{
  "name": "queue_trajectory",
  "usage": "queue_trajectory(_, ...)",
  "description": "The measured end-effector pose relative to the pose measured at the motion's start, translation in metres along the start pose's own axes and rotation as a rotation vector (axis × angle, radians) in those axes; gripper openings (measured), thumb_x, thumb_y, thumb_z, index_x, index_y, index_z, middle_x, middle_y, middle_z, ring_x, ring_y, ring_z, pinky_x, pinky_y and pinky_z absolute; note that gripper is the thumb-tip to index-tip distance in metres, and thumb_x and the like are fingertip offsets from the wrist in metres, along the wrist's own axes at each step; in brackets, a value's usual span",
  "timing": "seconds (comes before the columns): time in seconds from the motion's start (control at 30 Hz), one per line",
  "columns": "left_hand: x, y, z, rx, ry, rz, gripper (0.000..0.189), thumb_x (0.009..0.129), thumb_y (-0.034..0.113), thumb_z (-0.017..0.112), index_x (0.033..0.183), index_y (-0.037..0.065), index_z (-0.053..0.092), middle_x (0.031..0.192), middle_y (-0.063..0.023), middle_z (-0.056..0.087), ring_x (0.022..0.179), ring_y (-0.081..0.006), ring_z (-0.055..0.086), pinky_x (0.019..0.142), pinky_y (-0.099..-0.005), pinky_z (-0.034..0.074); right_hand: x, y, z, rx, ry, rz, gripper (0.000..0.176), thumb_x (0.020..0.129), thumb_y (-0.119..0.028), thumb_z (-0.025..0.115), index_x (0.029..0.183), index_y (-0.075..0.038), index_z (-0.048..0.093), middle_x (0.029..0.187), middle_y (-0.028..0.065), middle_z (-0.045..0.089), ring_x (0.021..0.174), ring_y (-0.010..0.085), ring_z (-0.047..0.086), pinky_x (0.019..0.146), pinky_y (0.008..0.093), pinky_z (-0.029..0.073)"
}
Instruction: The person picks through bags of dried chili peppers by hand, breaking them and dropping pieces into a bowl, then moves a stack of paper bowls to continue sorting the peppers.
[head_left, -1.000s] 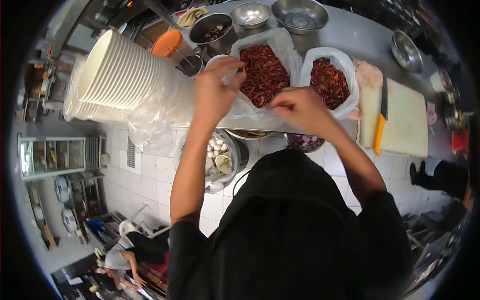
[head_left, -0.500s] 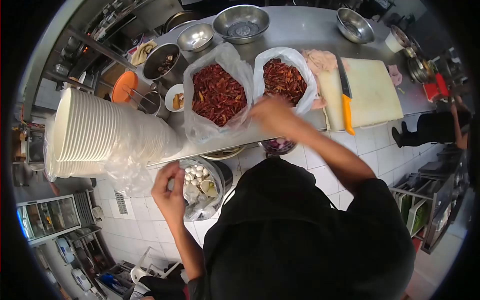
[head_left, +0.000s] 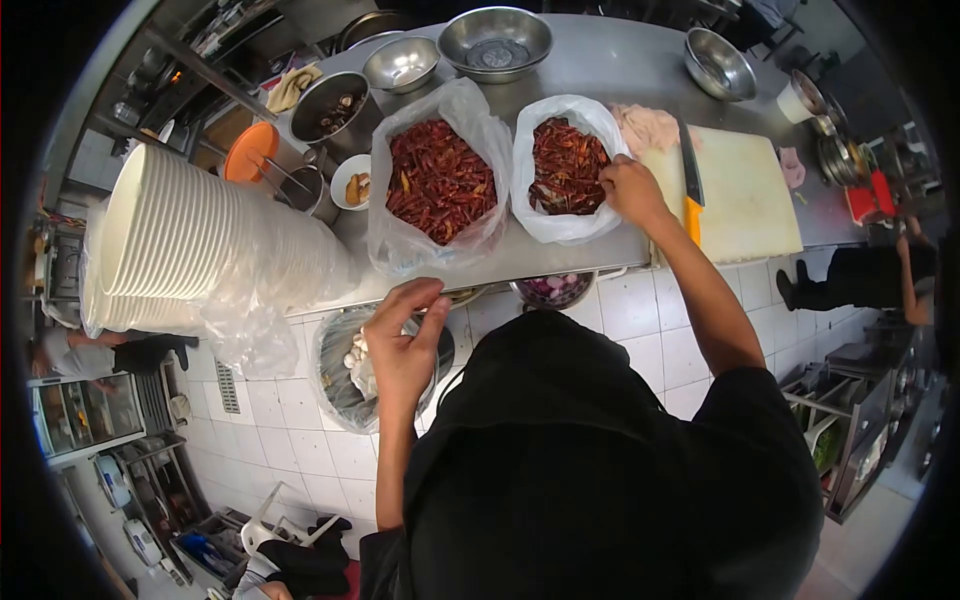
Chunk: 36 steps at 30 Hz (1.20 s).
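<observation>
Dried red chilies (head_left: pixel 560 165) sit in the smaller white plastic bag (head_left: pixel 570 228), and my right hand (head_left: pixel 612 182) is right there at them!
Its fingers are bent inward, grip unclear; my left hand (head_left: pixel 432 300), half-curled, hovers by the steel counter (head_left: pixel 620 75)'s edge, over a plastic-lined bin (head_left: pixel 332 398), hold unclear.

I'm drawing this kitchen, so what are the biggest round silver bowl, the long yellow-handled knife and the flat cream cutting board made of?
Biggest round silver bowl: shiny metal, probably steel; it gleams.
Long yellow-handled knife: smooth grey metal blade, likely steel; the evenly bright handle looks like plastic.
Flat cream cutting board: dull, probably plastic, as no wood grain shows.
</observation>
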<state>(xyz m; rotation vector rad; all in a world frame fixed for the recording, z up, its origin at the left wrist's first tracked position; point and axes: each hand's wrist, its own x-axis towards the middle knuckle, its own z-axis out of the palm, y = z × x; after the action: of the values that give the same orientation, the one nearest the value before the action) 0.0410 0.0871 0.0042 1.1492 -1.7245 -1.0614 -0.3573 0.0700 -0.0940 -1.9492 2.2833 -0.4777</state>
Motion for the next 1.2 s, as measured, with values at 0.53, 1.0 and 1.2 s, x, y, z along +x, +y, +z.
queue_trajectory(0.53,0.089,0.036,0.116,-0.012,-0.154,0.259,0.019,0.082,0.002,0.075,0.101,0.000,0.072,0.094,-0.0120,0.071,0.082,-0.0203,0.069,0.075,-0.0295,0.053,-0.013,-0.105,-0.111,0.592,-0.048,-0.213,0.010,0.083,-0.004,0.066,0.090,0.002,0.069,0.083,0.0156,0.066,0.080,0.0338,0.064,0.073,0.0399,0.050)
queue_trajectory(1.0,0.090,0.030,0.090,-0.157,-0.328,-0.005,0.009,0.087,-0.002,0.070,0.095,-0.002,0.073,0.087,-0.0062,0.072,0.077,-0.0112,0.064,0.071,-0.0279,0.051,0.018,-0.098,-0.084,1.022,-0.490,-0.262,0.009,0.082,-0.002,0.067,0.090,0.002,0.069,0.080,0.0117,0.066,0.073,0.0232,0.063,0.069,0.0315,0.048)
queue_trajectory(1.2,0.109,0.023,0.062,0.174,-0.478,0.196,0.013,0.081,-0.003,0.072,0.093,0.000,0.073,0.087,-0.0104,0.072,0.076,-0.0218,0.068,0.072,-0.0311,0.052,0.021,-0.110,-0.079,0.584,-0.404,-0.628,0.010,0.079,0.002,0.066,0.089,0.002,0.068,0.078,0.0124,0.065,0.073,0.0235,0.063,0.068,0.0340,0.048)
